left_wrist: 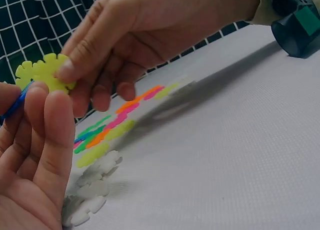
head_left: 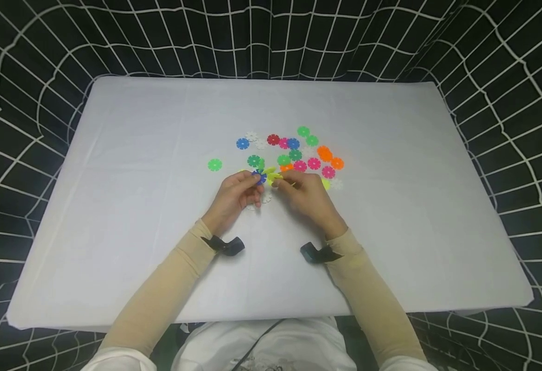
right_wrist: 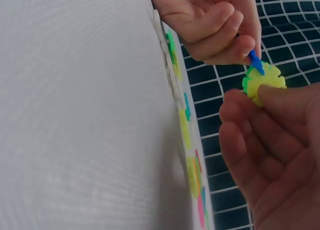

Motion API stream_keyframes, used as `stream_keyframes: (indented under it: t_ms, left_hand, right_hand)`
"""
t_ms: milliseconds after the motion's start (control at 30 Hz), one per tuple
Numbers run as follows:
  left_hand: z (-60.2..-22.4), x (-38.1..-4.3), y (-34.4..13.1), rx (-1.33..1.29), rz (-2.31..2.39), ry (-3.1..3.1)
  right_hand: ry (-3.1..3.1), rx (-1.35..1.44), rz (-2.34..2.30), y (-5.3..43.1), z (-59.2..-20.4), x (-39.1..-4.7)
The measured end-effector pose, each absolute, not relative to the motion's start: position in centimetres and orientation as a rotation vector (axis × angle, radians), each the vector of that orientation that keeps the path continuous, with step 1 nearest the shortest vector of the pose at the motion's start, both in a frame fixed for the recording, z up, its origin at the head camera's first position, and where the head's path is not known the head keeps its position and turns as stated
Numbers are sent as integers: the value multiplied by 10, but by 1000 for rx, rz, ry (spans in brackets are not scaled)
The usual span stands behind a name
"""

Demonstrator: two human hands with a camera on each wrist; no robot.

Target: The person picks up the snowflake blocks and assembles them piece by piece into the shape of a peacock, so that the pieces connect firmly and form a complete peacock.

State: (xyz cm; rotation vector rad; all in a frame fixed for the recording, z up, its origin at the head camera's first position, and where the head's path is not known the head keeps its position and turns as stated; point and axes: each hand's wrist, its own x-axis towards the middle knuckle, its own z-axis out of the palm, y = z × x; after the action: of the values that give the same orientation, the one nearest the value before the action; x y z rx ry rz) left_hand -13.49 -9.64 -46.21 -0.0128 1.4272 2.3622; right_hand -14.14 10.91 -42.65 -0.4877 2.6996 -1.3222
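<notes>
Above the table, my left hand pinches a blue notched plastic disc between thumb and fingers. Opposite it, my right hand pinches a yellow notched disc by its edge. The blue disc meets the yellow one at an angle; how deep their slots sit in each other is hidden. In the right wrist view a green edge shows behind the yellow disc. Just below the hands, several white discs lie on the cloth.
Loose notched discs lie beyond the hands on the white table, among them a red disc, an orange disc and a pink disc. A light green disc lies apart at left. White netting surrounds the table.
</notes>
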Motion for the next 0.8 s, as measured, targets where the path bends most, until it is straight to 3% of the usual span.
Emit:
stream_keyframes:
  t_ms: [800]
  left_hand:
    - [-465, -134, -95, 53, 2263, 1533]
  right_hand:
    - [2705, -631, -1375, 104, -428, -137]
